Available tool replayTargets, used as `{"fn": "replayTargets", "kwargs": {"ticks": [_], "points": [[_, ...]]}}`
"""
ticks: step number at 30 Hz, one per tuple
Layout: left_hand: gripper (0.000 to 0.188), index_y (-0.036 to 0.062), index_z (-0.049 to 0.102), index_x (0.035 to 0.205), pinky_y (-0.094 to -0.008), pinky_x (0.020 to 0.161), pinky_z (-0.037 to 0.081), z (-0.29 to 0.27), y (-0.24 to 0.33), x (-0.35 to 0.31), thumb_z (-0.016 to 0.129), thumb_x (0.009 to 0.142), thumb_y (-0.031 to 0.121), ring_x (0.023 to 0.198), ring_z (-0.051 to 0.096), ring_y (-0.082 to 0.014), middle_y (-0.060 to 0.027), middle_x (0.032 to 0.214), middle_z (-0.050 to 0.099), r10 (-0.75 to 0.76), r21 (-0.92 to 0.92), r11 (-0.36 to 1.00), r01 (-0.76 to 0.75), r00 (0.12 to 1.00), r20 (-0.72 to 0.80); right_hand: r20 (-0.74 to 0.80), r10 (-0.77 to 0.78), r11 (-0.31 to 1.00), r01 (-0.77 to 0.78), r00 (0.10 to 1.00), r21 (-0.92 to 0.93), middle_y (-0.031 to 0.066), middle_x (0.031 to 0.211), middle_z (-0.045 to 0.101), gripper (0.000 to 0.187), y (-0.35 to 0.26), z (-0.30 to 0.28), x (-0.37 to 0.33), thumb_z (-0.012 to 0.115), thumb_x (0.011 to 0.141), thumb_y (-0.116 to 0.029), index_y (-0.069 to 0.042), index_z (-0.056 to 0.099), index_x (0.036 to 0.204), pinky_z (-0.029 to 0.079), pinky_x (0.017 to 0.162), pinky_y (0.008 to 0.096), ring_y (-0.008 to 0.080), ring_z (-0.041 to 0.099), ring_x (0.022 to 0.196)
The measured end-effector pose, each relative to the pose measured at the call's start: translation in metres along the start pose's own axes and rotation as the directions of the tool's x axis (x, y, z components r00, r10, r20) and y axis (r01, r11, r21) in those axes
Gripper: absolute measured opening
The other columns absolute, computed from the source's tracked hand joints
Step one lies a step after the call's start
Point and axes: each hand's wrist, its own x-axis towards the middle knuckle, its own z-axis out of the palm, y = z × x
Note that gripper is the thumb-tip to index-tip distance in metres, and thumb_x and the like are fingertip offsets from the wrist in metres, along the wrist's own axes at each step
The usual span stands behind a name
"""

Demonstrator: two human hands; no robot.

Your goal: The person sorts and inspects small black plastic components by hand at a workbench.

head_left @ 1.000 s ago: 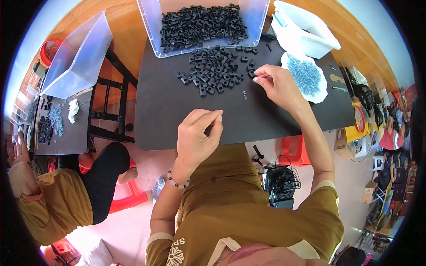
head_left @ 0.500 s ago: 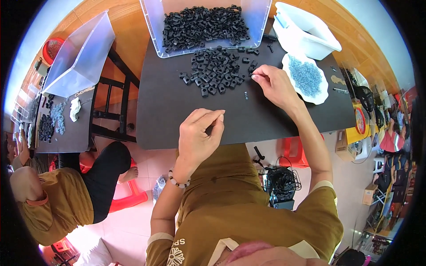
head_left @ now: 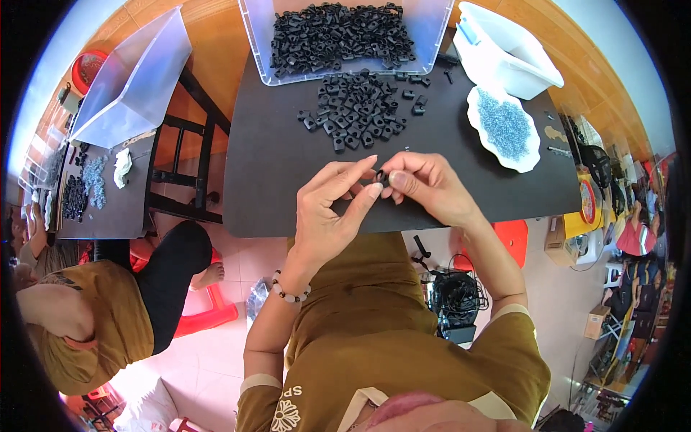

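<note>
Right hand (head_left: 433, 191) is pinching a black part (head_left: 381, 178) in its fingers (head_left: 409, 183); left hand (head_left: 326, 209) is crowding it, can't tell if gripping. Past the fingers, a clear bin (head_left: 433, 34) is holding tons more, plus a white dish (head_left: 530, 158) is holding blue bits (head_left: 505, 128).

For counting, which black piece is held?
The black piece between the left hand and right hand; those on the table or in the clear bin lie loose.

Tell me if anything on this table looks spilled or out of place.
Nothing clearly stands out. The loose black pieces lie in front of the clear bin, a few set apart on the right, which looks slightly untidy; the small bluish pieces sit within their white dish.
</note>
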Motion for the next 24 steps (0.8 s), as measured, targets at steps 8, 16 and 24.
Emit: {"fn": "replayTargets", "kwargs": {"ticks": [8,16,24], "points": [[0.026,0.0026,0.075,0.119,-0.0257,0.081,0.056,-0.008,-0.012,-0.003,0.072,0.094,0.003,0.092,0.07,-0.0144,-0.0108,0.108,0.073,0.015,-0.035,0.999,-0.014,1.0,0.024,-0.03,0.002,0.998,-0.004,1.0,-0.06,0.0007,0.09,0.07,0.02,-0.002,0.018,0.002,0.064,0.104,-0.02,0.0,0.07,0.105,0.049,0.072,0.0212,0.0041,0.058,0.079],[0.025,-0.0019,0.071,0.124,-0.0258,0.079,0.057,-0.007,-0.012,-0.007,0.064,0.102,0.009,0.093,0.072,-0.0159,-0.0132,0.114,0.074,-0.168,-0.224,0.963,0.148,0.983,-0.075,-0.428,-0.221,0.784,-0.101,0.876,-0.612,0.0102,0.088,0.072,0.015,-0.011,-0.027,-0.006,0.07,0.097,-0.014,-0.002,0.072,0.105,0.05,0.071,0.029,0.0128,0.062,0.077],[0.023,-0.0029,0.073,0.119,-0.0212,0.078,0.052,-0.008,-0.011,-0.006,0.069,0.098,0.005,0.085,0.064,-0.0097,-0.006,0.1,0.069,-0.058,0.01,0.998,0.059,0.996,-0.072,-0.281,-0.379,0.547,-0.031,0.882,-0.836,0.0074,0.088,0.067,0.017,0.005,-0.032,0.0,0.073,0.094,-0.011,-0.005,0.073,0.11,0.049,0.066,0.0287,0.0158,0.059,0.071]]}}
